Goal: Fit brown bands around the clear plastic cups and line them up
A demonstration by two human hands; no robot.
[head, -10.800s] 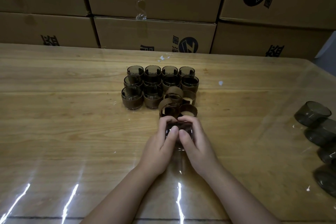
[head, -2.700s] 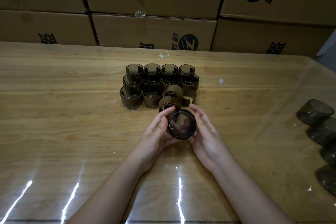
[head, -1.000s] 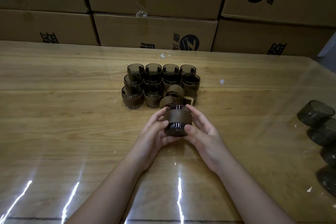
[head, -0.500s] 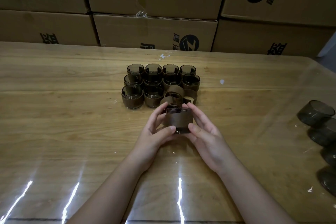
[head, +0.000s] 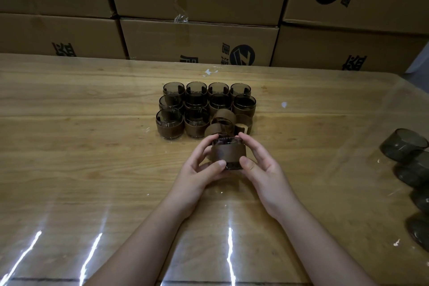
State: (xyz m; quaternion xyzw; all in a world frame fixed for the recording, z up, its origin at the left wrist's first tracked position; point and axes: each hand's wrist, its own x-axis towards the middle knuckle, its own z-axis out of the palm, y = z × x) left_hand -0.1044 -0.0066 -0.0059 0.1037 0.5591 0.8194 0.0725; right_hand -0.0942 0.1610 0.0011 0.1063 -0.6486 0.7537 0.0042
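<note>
Both hands, left (head: 199,172) and right (head: 263,167), hold one banded cup (head: 228,153); more cups (head: 204,109) stand at twelve o'clock.

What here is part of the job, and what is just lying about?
Job:
banded cup, held by left hand and right hand
lined-up cups
loose brown bands
bare cups at the right

Lying about:
cardboard boxes
white scraps

A single wide-angle camera on my head looks forward and down, close over the wooden table (head: 81,158). Cardboard boxes (head: 197,39) stand at 12 o'clock.
</note>
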